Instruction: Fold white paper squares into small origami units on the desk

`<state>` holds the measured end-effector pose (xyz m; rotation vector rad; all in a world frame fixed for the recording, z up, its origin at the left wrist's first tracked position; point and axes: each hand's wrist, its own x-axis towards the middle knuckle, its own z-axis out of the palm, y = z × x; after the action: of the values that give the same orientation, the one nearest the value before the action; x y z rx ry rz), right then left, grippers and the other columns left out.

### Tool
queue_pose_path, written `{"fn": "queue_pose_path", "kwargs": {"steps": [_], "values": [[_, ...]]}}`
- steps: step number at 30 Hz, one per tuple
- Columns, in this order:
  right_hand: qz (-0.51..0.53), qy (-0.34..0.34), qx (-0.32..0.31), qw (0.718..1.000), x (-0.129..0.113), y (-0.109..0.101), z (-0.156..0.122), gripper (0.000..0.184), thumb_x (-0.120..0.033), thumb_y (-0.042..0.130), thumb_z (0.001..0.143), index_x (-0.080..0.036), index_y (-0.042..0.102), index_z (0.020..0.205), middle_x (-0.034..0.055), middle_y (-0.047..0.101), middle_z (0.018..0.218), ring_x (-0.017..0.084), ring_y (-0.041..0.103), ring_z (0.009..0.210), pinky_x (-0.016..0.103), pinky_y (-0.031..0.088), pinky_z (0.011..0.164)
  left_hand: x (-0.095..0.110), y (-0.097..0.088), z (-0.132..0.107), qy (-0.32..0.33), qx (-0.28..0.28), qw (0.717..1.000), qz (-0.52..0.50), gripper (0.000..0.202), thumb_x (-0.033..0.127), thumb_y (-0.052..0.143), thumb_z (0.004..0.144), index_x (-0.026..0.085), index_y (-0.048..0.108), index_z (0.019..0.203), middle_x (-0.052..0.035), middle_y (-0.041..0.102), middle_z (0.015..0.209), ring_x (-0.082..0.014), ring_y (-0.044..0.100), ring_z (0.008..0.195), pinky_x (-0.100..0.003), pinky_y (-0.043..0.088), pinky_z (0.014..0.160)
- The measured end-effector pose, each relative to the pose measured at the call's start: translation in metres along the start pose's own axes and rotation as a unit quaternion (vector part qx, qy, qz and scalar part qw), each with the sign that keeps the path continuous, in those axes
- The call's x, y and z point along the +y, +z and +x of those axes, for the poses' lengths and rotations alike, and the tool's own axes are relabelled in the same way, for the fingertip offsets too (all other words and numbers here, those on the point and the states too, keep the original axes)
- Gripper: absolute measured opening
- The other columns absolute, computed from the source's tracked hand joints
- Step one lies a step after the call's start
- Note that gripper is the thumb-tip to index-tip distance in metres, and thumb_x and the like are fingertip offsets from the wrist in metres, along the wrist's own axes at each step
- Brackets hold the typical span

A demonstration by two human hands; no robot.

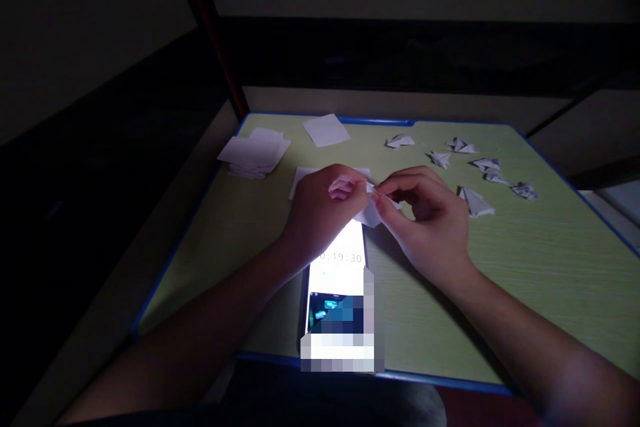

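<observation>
A small piece of folded white paper (373, 208) is held above the green table (525, 260), just over a lit phone (337, 280). My left hand (320, 210) is closed, its fingertips pinching the paper's left side. My right hand (427, 217) is closed too, thumb and forefinger pinching the paper's right side. The two hands meet at the paper near the table's middle. Part of the paper is hidden behind my fingers.
A stack of white paper squares (255, 152) lies at the far left, one loose sheet (326, 129) behind it and another sheet (300, 180) under my left hand. Several folded paper figures (475, 167) are scattered at the right. The table has a blue rim (170, 260). The room is dark.
</observation>
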<state>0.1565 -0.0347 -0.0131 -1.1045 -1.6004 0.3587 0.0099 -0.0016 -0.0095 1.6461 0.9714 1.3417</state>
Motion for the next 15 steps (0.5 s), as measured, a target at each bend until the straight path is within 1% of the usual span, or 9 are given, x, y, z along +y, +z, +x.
{"fn": "queue_pose_path", "kwargs": {"steps": [5,10,12,15], "values": [[-0.070,-0.070,0.014,0.995,-0.0045,-0.0001,-0.0004,0.005,-0.015,0.067,0.077,-0.020,0.066,0.077,0.0036,0.062,0.081,0.017,0.058,0.074,0.032,0.046,0.063,-0.0016,0.0008,-0.0014,-0.009,0.004,1.000,0.003,0.003,0.014,0.061,0.071,0.015,0.064,0.072,-0.0002,0.069,0.067,-0.0088,0.063,0.061,-0.017,0.050,0.056],[-0.158,-0.157,0.016,0.975,-0.0049,-0.0005,0.0009,0.004,-0.018,0.066,0.079,-0.022,0.067,0.081,0.0046,0.064,0.085,0.020,0.061,0.080,0.036,0.047,0.068,0.0011,0.0008,0.0004,-0.035,0.021,0.999,0.031,0.007,0.013,0.057,0.069,0.015,0.064,0.067,0.0013,0.065,0.062,-0.0087,0.059,0.060,-0.019,0.045,0.054],[-0.186,-0.179,0.011,0.966,-0.0035,-0.0007,0.0015,0.006,-0.019,0.066,0.079,-0.024,0.067,0.083,0.0045,0.064,0.086,0.021,0.061,0.080,0.037,0.046,0.068,0.0029,0.0005,0.0016,-0.055,0.022,0.998,0.029,0.008,0.014,0.057,0.068,0.015,0.064,0.065,0.0017,0.064,0.061,-0.0088,0.058,0.058,-0.019,0.044,0.053],[-0.219,-0.193,-0.012,0.956,-0.0015,-0.0020,0.0016,0.009,-0.019,0.066,0.080,-0.027,0.067,0.084,0.0049,0.066,0.087,0.023,0.059,0.081,0.040,0.045,0.069,0.0041,0.0000,0.0029,-0.072,0.022,0.997,0.020,0.009,0.015,0.056,0.067,0.016,0.065,0.064,0.0018,0.063,0.060,-0.0094,0.056,0.058,-0.020,0.043,0.052]]}}
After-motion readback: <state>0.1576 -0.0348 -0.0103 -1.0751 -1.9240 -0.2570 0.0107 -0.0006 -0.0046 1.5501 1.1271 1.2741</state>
